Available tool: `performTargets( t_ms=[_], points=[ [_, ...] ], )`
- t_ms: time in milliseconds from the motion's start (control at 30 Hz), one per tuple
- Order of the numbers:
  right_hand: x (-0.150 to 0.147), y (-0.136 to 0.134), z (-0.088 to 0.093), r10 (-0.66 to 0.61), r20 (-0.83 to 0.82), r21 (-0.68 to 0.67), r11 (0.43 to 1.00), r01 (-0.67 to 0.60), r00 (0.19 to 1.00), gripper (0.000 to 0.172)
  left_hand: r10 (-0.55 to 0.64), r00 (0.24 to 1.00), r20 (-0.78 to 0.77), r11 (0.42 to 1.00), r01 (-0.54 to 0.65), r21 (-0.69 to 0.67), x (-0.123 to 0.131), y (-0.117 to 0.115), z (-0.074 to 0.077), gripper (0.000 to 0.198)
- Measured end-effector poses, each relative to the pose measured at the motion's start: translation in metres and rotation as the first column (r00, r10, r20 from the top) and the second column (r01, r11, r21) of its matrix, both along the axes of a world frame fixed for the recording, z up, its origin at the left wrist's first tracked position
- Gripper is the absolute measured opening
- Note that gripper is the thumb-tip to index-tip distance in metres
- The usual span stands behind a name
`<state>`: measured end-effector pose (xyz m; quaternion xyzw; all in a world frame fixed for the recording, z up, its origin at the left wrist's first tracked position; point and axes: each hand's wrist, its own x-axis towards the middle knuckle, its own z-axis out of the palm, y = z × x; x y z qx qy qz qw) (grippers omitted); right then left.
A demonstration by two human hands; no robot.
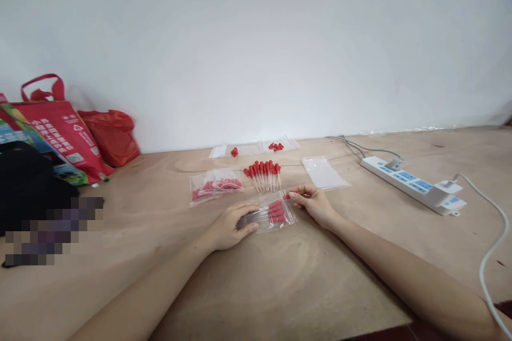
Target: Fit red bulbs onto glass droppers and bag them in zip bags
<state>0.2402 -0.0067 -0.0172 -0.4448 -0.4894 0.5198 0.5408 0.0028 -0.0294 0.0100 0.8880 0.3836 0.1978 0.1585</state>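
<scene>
My left hand [231,227] grips the left end of a clear zip bag [288,215] between thumb and fingers. Inside the bag lie several droppers [277,213] with red rubber bulbs on the right and thin clear stems on the left. At the bag's upper right edge, my right hand [314,205] pinches the red bulb of one dropper [286,196]; its stem is hard to make out. Just beyond the bag, several loose droppers [263,170] lie fanned out, bulbs pointing away from me.
Filled zip bags [216,185] overlap at left; a flat zip bag [325,173] lies at right. Red bulbs [276,146] and clear stems lie on bags by the wall. A power strip [412,184] with cables is farther right. Red bags [110,136] and a black cloth item [32,186] stand left.
</scene>
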Motion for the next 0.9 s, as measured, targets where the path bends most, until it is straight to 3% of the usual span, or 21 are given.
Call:
performTargets(
  t_ms=[267, 600, 900],
  points=[
    [0.0007, 0.0020, -0.0031, 0.000, -0.145, -0.079, 0.997, -0.012, 0.989, 0.037, 0.008, 1.000, -0.009, 1.000, -0.008, -0.006, -0.0002, -0.0001, -0.0011, 0.034],
    [0.0023, 0.0013, -0.0033, 0.048, 0.015, -0.025, 0.999, -0.048, 0.999, 0.027, 0.012, 1.000, -0.004, 1.000, -0.012, -0.015, -0.0006, -0.0002, -0.0017, 0.033],
    [0.0006, 0.0016, -0.0022, 0.042, 0.004, -0.070, 0.997, -0.042, 0.999, 0.031, 0.009, 1.000, 0.000, 1.000, -0.009, -0.024, 0.0001, -0.0012, -0.0004, 0.033]
  ],
)
